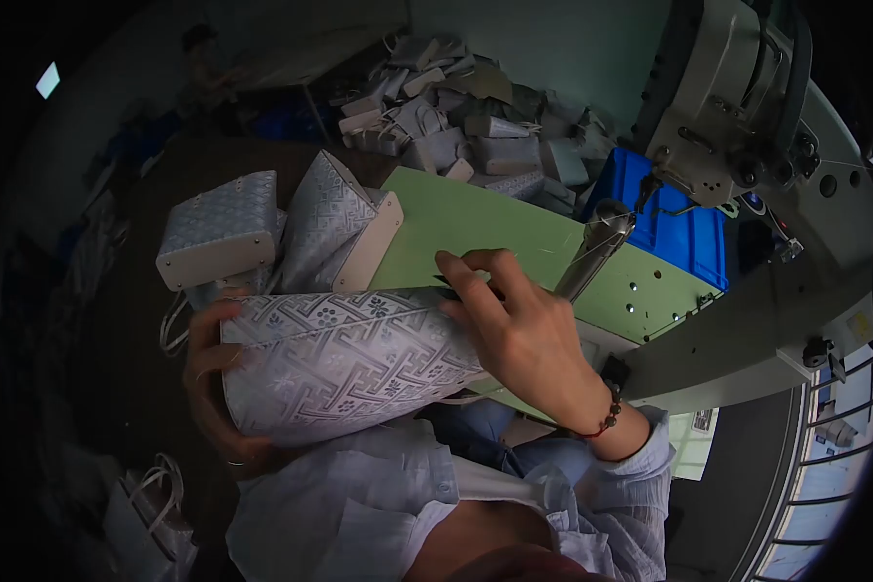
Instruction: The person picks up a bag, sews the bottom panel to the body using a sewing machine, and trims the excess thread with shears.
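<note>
A silvery-white handbag (349,359) with a fretwork and flower pattern lies sideways across my lap. My left hand (210,373) is wrapped round its left end, fingers over the upper edge and the side. My right hand (514,315) is closed in a pinch above the bag's right end, knuckles up. A small dark tip shows by its fingers at the bag's edge; what it belongs to is hidden. Just beyond the held bag, two similar handbags stand close together, one quilted-looking (221,231) and one tilted (330,218), each with a cream base.
A green work table (485,228) stretches ahead. At the right stands a large sewing machine (737,126) with a metal post (601,242) and thread. Behind it is a blue crate (684,223). Many bags (436,126) are piled at the back; another person (207,73) sits far left.
</note>
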The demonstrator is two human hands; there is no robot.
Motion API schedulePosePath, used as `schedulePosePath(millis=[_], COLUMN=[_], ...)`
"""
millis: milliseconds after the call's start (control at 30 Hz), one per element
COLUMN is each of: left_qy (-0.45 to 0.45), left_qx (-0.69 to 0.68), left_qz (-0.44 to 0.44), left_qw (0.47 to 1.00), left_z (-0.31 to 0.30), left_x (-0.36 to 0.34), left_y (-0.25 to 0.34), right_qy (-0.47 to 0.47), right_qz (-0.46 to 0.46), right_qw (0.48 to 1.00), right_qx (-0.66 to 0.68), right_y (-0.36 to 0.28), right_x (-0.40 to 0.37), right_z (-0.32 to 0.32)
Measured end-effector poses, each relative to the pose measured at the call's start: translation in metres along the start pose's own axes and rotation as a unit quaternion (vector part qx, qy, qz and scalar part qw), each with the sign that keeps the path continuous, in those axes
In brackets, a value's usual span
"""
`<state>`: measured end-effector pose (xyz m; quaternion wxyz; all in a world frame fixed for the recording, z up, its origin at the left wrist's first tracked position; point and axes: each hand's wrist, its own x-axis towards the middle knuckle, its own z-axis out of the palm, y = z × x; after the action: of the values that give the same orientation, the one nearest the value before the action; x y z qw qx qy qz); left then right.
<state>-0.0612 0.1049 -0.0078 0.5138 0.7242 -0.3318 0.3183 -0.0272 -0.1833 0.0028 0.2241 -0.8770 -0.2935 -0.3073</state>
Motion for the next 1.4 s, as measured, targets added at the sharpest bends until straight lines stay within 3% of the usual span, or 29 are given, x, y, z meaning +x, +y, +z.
schedulePosePath(millis=[33, 100, 133, 200, 300, 367, 400, 433, 467, 567, 600, 633, 700, 767, 833, 900, 967, 1033, 1067, 1133, 1300, 1400], left_qy=[0.111, 0.154, 0.193, 0.157, 0.12, 0.117, 0.104, 0.092, 0.119, 0.193, 0.183, 0.172, -0.003, -0.204, -0.291, -0.38, -0.423, -0.466, -0.507, -0.525, -0.565, -0.572], left_qx=[-0.063, -0.066, -0.069, -0.033, 0.035, 0.065, 0.133, 0.199, 0.197, 0.224, 0.261, 0.298, 0.409, 0.384, 0.279, 0.254, 0.21, 0.185, 0.158, 0.145, 0.161, 0.158], left_qz=[-0.028, -0.03, -0.03, -0.023, 0.002, 0.02, 0.115, 0.209, 0.245, 0.346, 0.359, 0.372, 0.214, 0.129, 0.075, 0.038, -0.001, -0.029, -0.055, -0.068, -0.105, -0.157], left_qw=[0.991, 0.985, 0.978, 0.987, 0.992, 0.991, 0.979, 0.953, 0.942, 0.89, 0.877, 0.862, 0.887, 0.891, 0.912, 0.889, 0.882, 0.865, 0.845, 0.836, 0.803, 0.789], left_z=[0.008, 0.011, 0.012, 0.007, 0.0, -0.004, -0.008, -0.006, 0.01, 0.073, 0.095, 0.116, 0.155, 0.184, 0.206, 0.221, 0.232, 0.237, 0.239, 0.243, 0.237, 0.233], left_x=[-0.001, 0.003, 0.007, 0.017, 0.045, 0.076, 0.094, 0.113, 0.131, 0.192, 0.215, 0.232, 0.23, 0.201, 0.164, 0.128, 0.09, 0.06, 0.047, 0.022, -0.05, -0.096], left_y=[0.001, -0.005, -0.008, -0.014, -0.022, -0.032, -0.04, -0.045, -0.046, -0.071, -0.089, -0.108, -0.141, -0.186, -0.181, -0.197, -0.201, -0.205, -0.208, -0.211, -0.228, -0.236], right_qy=[0.017, 0.028, -0.012, -0.05, 0.011, 0.164, 0.167, 0.17, 0.171, 0.181, 0.109, 0.109, 0.061, 0.066, 0.131, 0.136, 0.132, 0.281, 0.28, 0.264, 0.29, 0.276], right_qz=[0.015, 0.031, 0.062, 0.097, 0.174, 0.21, 0.216, 0.28, 0.342, 0.296, 0.312, 0.312, 0.291, 0.273, 0.207, 0.229, 0.246, 0.067, 0.066, 0.117, 0.251, 0.283], right_qw=[1.0, 0.999, 0.998, 0.992, 0.98, 0.963, 0.96, 0.943, 0.922, 0.934, 0.942, 0.942, 0.955, 0.958, 0.968, 0.963, 0.96, 0.957, 0.957, 0.924, 0.849, 0.837], right_qx=[0.007, 0.014, -0.026, -0.07, -0.094, -0.049, -0.057, -0.061, -0.064, -0.082, -0.06, -0.064, 0.021, 0.049, 0.05, 0.033, 0.018, 0.033, 0.039, 0.253, 0.364, 0.377], right_y=[0.011, 0.036, 0.051, 0.066, 0.078, 0.09, 0.089, 0.085, 0.082, 0.102, 0.106, 0.108, 0.109, 0.102, 0.103, 0.097, 0.099, 0.107, 0.108, 0.109, 0.125, 0.127], right_x=[-0.003, -0.017, -0.028, -0.046, -0.068, -0.08, -0.081, -0.08, -0.079, -0.076, -0.076, -0.081, -0.091, -0.093, -0.099, -0.096, -0.091, -0.079, -0.076, -0.073, -0.065, -0.074], right_z=[-0.006, -0.016, -0.019, -0.026, -0.037, -0.04, -0.045, -0.051, -0.054, -0.048, -0.051, -0.048, -0.042, -0.046, -0.045, -0.053, -0.053, -0.046, -0.045, -0.039, -0.009, -0.002])
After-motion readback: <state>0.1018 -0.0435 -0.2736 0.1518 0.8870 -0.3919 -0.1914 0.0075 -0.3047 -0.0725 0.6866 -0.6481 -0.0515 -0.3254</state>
